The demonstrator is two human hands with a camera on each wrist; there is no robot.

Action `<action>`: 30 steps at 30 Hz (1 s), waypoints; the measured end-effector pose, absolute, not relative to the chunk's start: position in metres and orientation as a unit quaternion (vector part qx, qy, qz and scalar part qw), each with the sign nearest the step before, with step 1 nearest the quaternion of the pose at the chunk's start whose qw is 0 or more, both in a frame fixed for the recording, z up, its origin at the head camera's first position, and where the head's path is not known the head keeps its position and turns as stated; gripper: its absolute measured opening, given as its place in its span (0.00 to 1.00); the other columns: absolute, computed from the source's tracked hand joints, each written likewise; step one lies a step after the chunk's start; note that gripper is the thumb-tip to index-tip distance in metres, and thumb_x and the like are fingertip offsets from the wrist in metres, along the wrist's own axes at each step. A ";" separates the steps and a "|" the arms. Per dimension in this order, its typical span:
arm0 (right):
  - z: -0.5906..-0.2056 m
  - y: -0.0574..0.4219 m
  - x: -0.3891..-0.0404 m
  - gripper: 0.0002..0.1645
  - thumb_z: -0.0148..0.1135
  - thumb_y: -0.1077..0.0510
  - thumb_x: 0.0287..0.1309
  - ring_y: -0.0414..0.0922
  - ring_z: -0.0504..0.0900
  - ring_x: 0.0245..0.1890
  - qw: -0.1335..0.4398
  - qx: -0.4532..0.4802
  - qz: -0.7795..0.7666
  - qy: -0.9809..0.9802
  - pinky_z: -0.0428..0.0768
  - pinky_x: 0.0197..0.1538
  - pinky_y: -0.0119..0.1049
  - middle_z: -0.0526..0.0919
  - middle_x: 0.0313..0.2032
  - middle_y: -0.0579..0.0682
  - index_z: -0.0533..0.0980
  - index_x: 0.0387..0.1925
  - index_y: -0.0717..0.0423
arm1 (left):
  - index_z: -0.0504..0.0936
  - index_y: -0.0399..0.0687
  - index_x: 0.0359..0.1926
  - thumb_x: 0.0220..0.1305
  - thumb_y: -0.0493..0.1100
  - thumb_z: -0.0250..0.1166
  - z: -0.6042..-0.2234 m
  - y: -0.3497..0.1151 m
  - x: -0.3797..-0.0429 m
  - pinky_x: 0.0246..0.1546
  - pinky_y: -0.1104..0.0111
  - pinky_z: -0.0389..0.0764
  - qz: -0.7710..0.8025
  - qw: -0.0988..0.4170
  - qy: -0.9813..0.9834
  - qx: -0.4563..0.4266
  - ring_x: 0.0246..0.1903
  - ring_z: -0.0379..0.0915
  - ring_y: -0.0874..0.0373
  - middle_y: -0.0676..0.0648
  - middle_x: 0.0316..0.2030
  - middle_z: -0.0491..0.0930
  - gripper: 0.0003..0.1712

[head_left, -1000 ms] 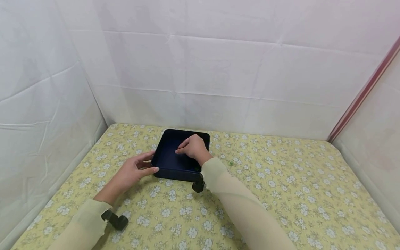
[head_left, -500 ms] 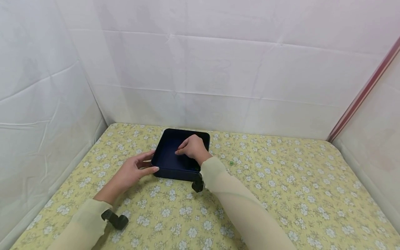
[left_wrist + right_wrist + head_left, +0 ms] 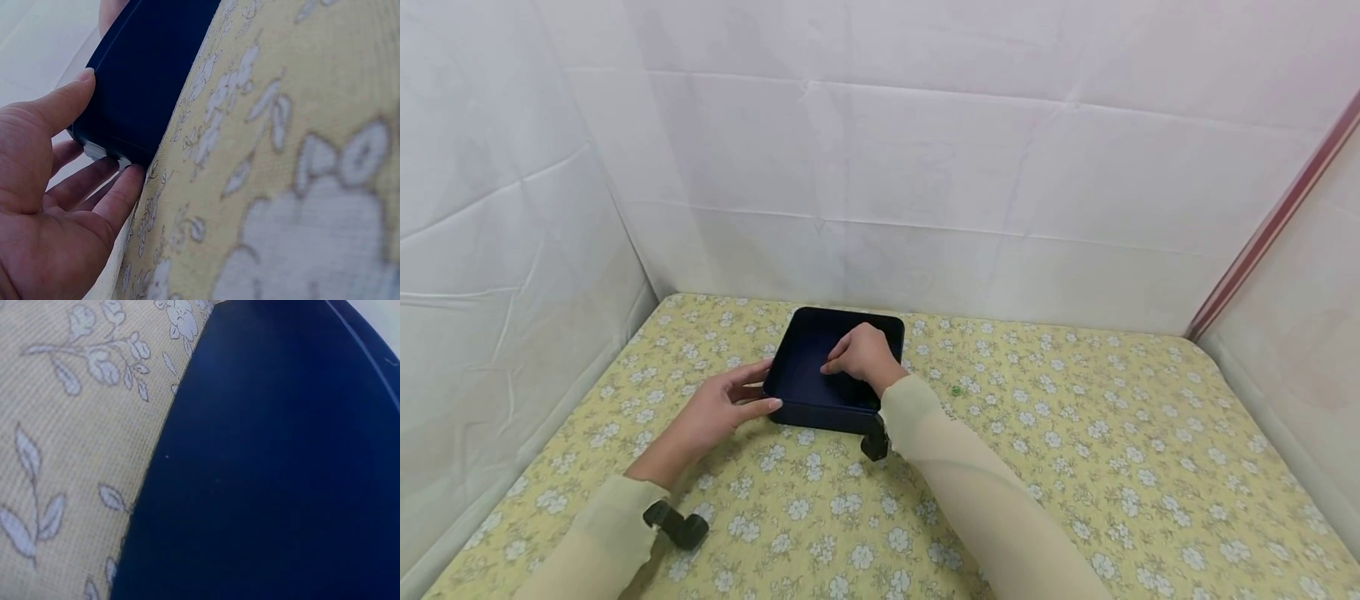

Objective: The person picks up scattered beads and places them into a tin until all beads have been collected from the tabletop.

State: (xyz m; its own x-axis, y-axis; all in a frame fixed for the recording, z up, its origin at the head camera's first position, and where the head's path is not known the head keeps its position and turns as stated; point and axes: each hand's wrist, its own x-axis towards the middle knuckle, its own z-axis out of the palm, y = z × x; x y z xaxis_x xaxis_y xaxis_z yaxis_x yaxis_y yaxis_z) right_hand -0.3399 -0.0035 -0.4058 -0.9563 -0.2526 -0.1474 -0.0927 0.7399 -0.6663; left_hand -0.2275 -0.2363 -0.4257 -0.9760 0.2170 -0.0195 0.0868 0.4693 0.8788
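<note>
A dark blue square tray [image 3: 801,371], fairly deep with rounded corners, sits on the flowered cloth. My left hand [image 3: 724,410] holds its near left corner. In the left wrist view, the thumb [image 3: 78,94] lies on the tray's wall [image 3: 144,81] and the other fingers reach round the corner. My right hand [image 3: 862,357] is bent down inside the tray, thumb and fingertips drawn together over its floor. I cannot tell whether anything small is between them. The right wrist view shows only the tray's outer wall [image 3: 250,475] and cloth.
A tiny green thing [image 3: 956,391] lies on the yellow flowered cloth [image 3: 1075,467], right of the tray. White sheeting [image 3: 880,167] stands behind the table and at both sides. A dark red strip [image 3: 1273,218] runs down the right corner.
Both hands stay almost still, the left at the tray's corner and the right inside it. A green speck by the right wrist in the tray no longer shows.
</note>
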 end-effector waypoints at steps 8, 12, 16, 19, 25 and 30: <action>-0.405 -0.002 -0.341 0.04 0.81 0.52 0.52 0.49 0.82 0.58 0.111 -0.089 -0.354 0.924 0.85 0.57 0.44 0.88 0.51 0.48 0.91 0.29 0.46 | 0.60 0.55 0.80 0.67 0.59 0.70 -0.425 -0.236 -0.228 0.60 0.52 0.82 0.507 0.067 0.855 0.088 0.69 0.70 0.39 0.39 0.76 0.63 0.47; -0.402 0.000 -0.339 0.05 0.81 0.51 0.53 0.48 0.82 0.58 0.106 -0.094 -0.353 0.925 0.85 0.58 0.44 0.89 0.50 0.47 0.91 0.30 0.45 | 0.59 0.54 0.80 0.67 0.58 0.69 -0.424 -0.235 -0.227 0.60 0.52 0.82 0.508 0.065 0.855 0.089 0.69 0.70 0.38 0.38 0.76 0.63 0.47; -0.396 0.003 -0.337 0.05 0.80 0.51 0.54 0.48 0.82 0.58 0.103 -0.105 -0.360 0.921 0.84 0.58 0.44 0.89 0.49 0.47 0.92 0.32 0.45 | 0.59 0.54 0.80 0.68 0.57 0.69 -0.424 -0.236 -0.227 0.60 0.51 0.82 0.508 0.063 0.855 0.089 0.69 0.71 0.38 0.38 0.75 0.64 0.47; -0.391 0.006 -0.334 0.06 0.79 0.51 0.55 0.49 0.82 0.58 0.102 -0.114 -0.367 0.918 0.84 0.59 0.45 0.89 0.51 0.48 0.92 0.34 0.45 | 0.60 0.54 0.80 0.68 0.58 0.69 -0.425 -0.236 -0.227 0.59 0.51 0.83 0.505 0.062 0.856 0.089 0.68 0.71 0.38 0.37 0.75 0.65 0.47; -0.384 0.011 -0.329 0.07 0.78 0.49 0.56 0.49 0.82 0.58 0.099 -0.128 -0.374 0.913 0.85 0.57 0.45 0.88 0.52 0.47 0.92 0.36 0.44 | 0.60 0.54 0.80 0.67 0.60 0.69 -0.427 -0.236 -0.228 0.59 0.52 0.83 0.499 0.062 0.860 0.085 0.68 0.71 0.38 0.38 0.75 0.65 0.47; -0.382 0.016 -0.326 0.08 0.78 0.49 0.57 0.47 0.84 0.54 0.096 -0.136 -0.387 0.907 0.85 0.55 0.44 0.89 0.50 0.46 0.91 0.37 0.44 | 0.60 0.55 0.80 0.67 0.61 0.69 -0.428 -0.237 -0.230 0.59 0.53 0.83 0.500 0.065 0.860 0.082 0.69 0.71 0.38 0.39 0.75 0.66 0.47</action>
